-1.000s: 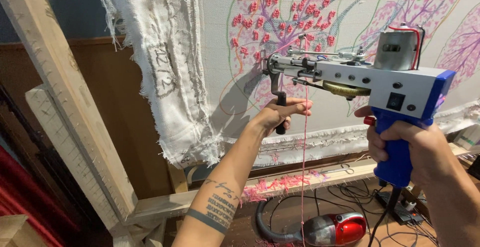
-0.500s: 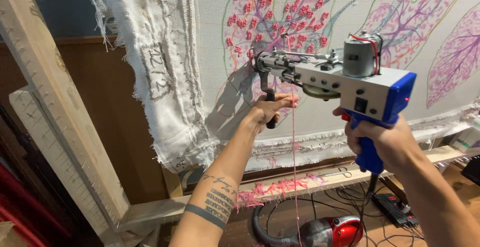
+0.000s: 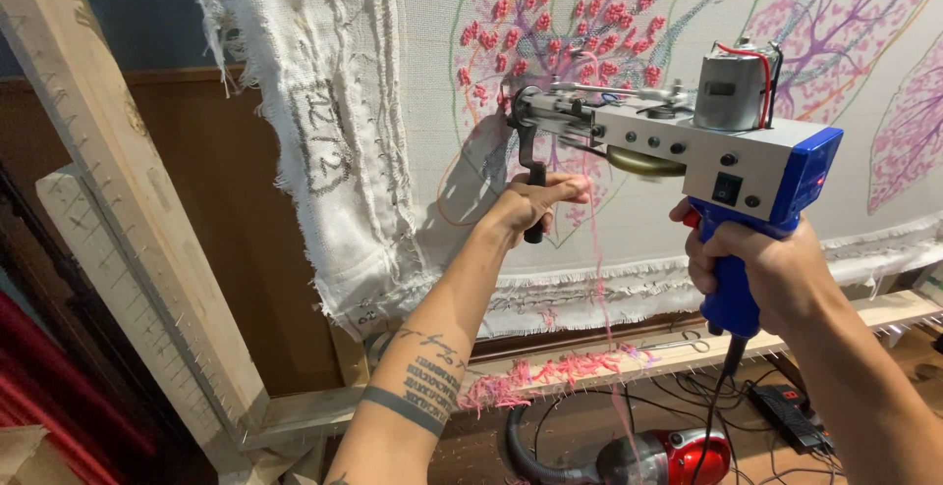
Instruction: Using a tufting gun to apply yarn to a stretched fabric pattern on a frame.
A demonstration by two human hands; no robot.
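Observation:
A grey and blue tufting gun (image 3: 688, 141) is pressed nose-first against a white cloth (image 3: 413, 82) stretched on a wooden frame. My left hand (image 3: 530, 205) grips the gun's black front handle. My right hand (image 3: 761, 269) is closed around the blue rear grip. The cloth carries pink tufted blossoms (image 3: 550, 24) and drawn leaf outlines in purple and green. A strand of pink yarn (image 3: 597, 269) hangs down from the gun.
The frame's wooden posts (image 3: 118, 210) stand at the left, set with rows of small nails. Pink yarn scraps (image 3: 550, 372) lie on the lower rail. A red hand vacuum (image 3: 668, 456), cables and a black power strip (image 3: 786, 411) lie on the floor below.
Both hands and the tufting gun now appear a little lower and further left against the cloth. Both grips are unchanged.

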